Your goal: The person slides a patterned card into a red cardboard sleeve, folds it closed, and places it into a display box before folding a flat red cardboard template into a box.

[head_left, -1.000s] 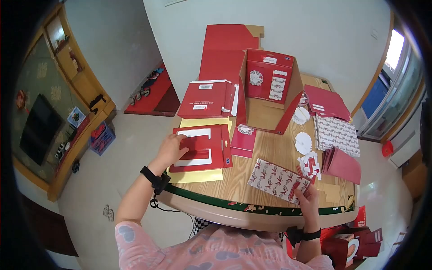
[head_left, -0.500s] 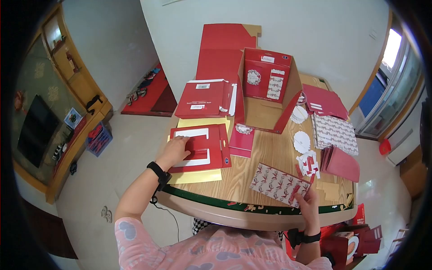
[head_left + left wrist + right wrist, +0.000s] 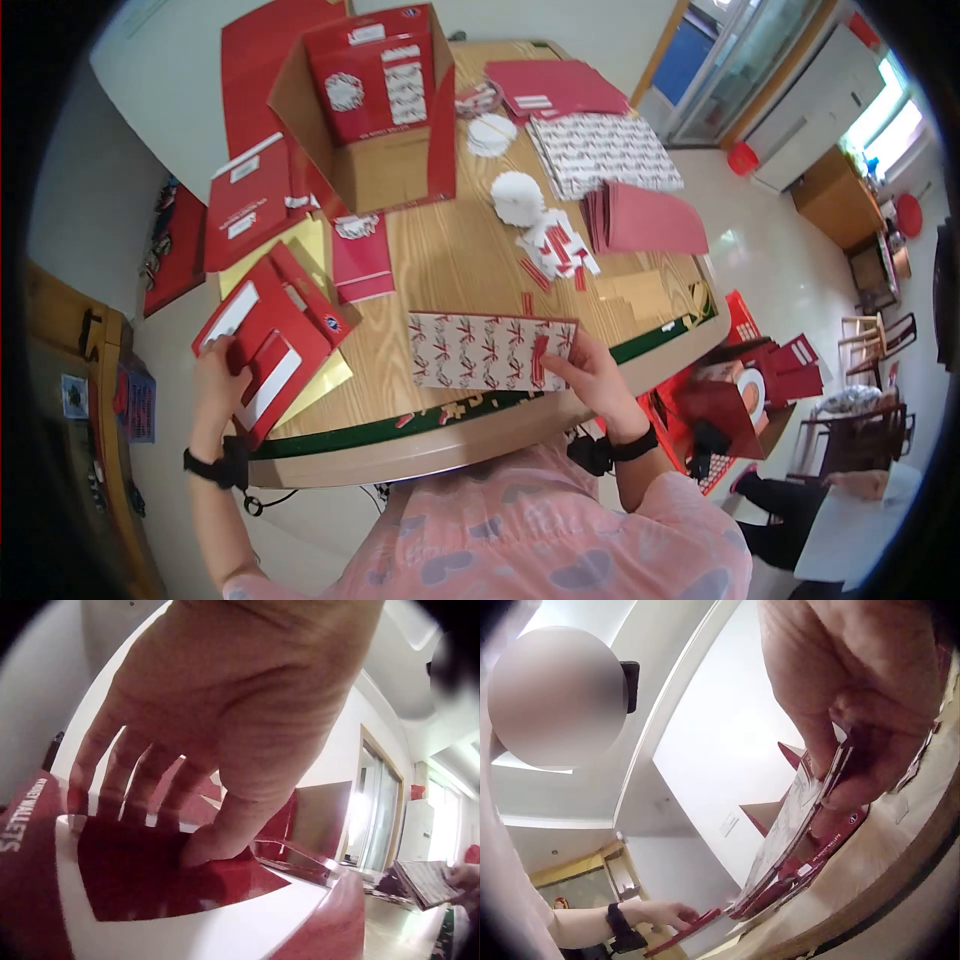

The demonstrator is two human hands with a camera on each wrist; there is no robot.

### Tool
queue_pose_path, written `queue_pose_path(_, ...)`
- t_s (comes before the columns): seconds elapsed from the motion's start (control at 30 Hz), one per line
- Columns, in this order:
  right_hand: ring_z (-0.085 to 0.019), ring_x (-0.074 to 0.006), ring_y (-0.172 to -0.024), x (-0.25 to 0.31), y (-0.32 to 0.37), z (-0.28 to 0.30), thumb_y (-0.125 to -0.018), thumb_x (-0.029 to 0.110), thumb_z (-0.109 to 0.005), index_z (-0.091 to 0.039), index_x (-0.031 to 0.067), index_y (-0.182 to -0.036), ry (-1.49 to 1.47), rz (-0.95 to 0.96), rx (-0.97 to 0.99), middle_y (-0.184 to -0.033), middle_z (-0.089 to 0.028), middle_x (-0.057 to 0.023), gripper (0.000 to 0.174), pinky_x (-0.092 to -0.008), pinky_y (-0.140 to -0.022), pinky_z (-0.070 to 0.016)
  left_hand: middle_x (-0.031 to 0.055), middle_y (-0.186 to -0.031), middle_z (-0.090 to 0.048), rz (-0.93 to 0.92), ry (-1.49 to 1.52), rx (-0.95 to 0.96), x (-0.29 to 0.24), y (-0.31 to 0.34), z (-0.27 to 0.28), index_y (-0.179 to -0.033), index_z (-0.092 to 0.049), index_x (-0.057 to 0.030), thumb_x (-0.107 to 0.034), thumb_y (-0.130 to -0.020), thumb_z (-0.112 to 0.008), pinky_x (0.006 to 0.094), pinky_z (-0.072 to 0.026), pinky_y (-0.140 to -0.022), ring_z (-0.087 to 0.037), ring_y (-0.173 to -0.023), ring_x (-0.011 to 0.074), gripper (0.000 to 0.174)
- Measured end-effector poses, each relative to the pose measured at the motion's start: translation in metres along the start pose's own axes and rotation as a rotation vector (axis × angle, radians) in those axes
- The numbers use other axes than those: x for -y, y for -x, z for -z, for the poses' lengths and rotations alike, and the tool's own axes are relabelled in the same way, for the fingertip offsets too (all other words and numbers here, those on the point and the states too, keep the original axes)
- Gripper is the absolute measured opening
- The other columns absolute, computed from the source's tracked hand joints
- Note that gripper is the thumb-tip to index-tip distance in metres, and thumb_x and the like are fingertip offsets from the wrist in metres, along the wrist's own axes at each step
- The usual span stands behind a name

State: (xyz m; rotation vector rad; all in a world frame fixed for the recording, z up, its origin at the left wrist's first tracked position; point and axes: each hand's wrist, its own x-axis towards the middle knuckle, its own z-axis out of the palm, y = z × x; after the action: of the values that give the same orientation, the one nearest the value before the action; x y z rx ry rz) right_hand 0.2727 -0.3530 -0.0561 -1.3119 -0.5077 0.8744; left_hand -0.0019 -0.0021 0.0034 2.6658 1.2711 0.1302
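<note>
My left hand [image 3: 222, 385] touches the left end of a flat red box [image 3: 265, 345] with a white-edged cut-out, lying over yellow sheets [image 3: 318, 392]. In the left wrist view, its fingers are spread and fairly straight, fingertips and thumb on the dark red panel [image 3: 150, 889]. My right hand [image 3: 597, 380] pinches the right end of a white card [image 3: 465, 350] printed with red bows and greenery, thumb on top. A small red strip [image 3: 538, 362] lies on the card by the thumb. The right wrist view shows layered edges in this grip.
An upright open red carton [image 3: 385, 165] stands at the back. Right of it are scalloped white tags [image 3: 518, 200], small red strips, patterned cards [image 3: 605, 150] and red envelopes [image 3: 650, 218]. Filled red boxes [image 3: 725, 415] stand beyond the right table edge, near another person.
The head view has swung right and down, so the table appears rotated. The left hand stays on the red box, and the right keeps the card, which now appears more level.
</note>
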Motion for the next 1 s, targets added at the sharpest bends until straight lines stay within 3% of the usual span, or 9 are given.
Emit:
queue_pose_path(0.17,-0.054,-0.012,-0.097,0.017,-0.006,-0.002,-0.086,-0.004,-0.05,-0.045,-0.0028,-0.118,-0.03,0.075,-0.002,-0.11,-0.057,-0.0074,0.032,-0.0274,-0.084,-0.044,0.0209,-0.1,-0.057,-0.104,0.046,0.009,-0.023,0.037,0.003,-0.103,-0.056,0.0019,-0.007,-0.065,-0.065,0.0405,-0.0451,-0.083,-0.055,-0.093,0.037,0.04)
queue_pose_path(0.33,-0.057,-0.0108,-0.089,0.03,-0.005,0.018,-0.084,-0.004,-0.052,-0.05,0.0012,-0.117,0.124,0.026,-0.056,-0.101,-0.061,-0.0042,0.034,-0.026,-0.079,-0.0457,0.0168,-0.101,-0.057,-0.225,-0.021,0.143,-0.058,0.067,-0.007,-0.108,-0.054,-0.0022,-0.013,-0.067,-0.068,0.0381,-0.0463,-0.081,-0.055,-0.094,0.0322,0.045)
queue_pose_path(0.5,-0.056,-0.0105,-0.093,0.023,-0.003,0.019,-0.083,-0.004,-0.052,-0.048,0.0015,-0.119,0.027,-0.013,-0.106,-0.106,-0.06,-0.004,0.037,-0.0262,-0.081,-0.0449,0.0142,-0.099,-0.054,-0.369,0.002,0.222,-0.078,0.08,-0.025,-0.109,-0.052,-0.002,-0.011,-0.066,-0.068,0.0385,-0.0469,-0.077,-0.055,-0.091,0.0319,0.047)
queue_pose_path(0.6,-0.056,-0.0101,-0.093,0.01,0.001,0.019,-0.084,-0.003,-0.052,-0.048,0.002,-0.119,0.057,-0.028,-0.144,-0.104,-0.06,-0.0032,0.036,-0.0261,-0.082,-0.0444,0.0133,-0.097,-0.053,-0.377,-0.052,0.229,-0.082,0.079,-0.035,-0.109,-0.052,-0.0002,-0.013,-0.066,-0.069,0.0378,-0.0462,-0.078,-0.053,-0.095,0.0291,0.048)
queue_pose_path(0.77,-0.054,-0.0084,-0.093,-0.003,0.005,0.012,-0.085,-0.001,-0.051,-0.048,0.0017,-0.119,0.01,-0.044,-0.188,-0.104,-0.059,-0.0021,0.034,-0.0254,-0.081,-0.0436,0.0157,-0.104,-0.051,-0.425,0.009,0.151,-0.095,0.076,-0.042,-0.116,-0.048,-0.0008,-0.006,-0.063,-0.071,0.0392,-0.0451,-0.081,-0.05,-0.097,0.0331,0.058)
queue_pose_path(1.0,-0.055,-0.0097,-0.095,-0.012,0.006,0.015,-0.087,-0.001,-0.05,-0.046,0.0008,-0.12,-0.048,-0.073,-0.198,-0.104,-0.059,-0.0037,0.033,-0.0255,-0.083,-0.044,0.0153,-0.102,-0.052,-0.427,-0.02,0.188,-0.099,0.074,-0.045,-0.115,-0.049,-0.0009,-0.004,-0.064,-0.07,0.0386,-0.0471,-0.077,-0.052,-0.093,0.0319,0.055)
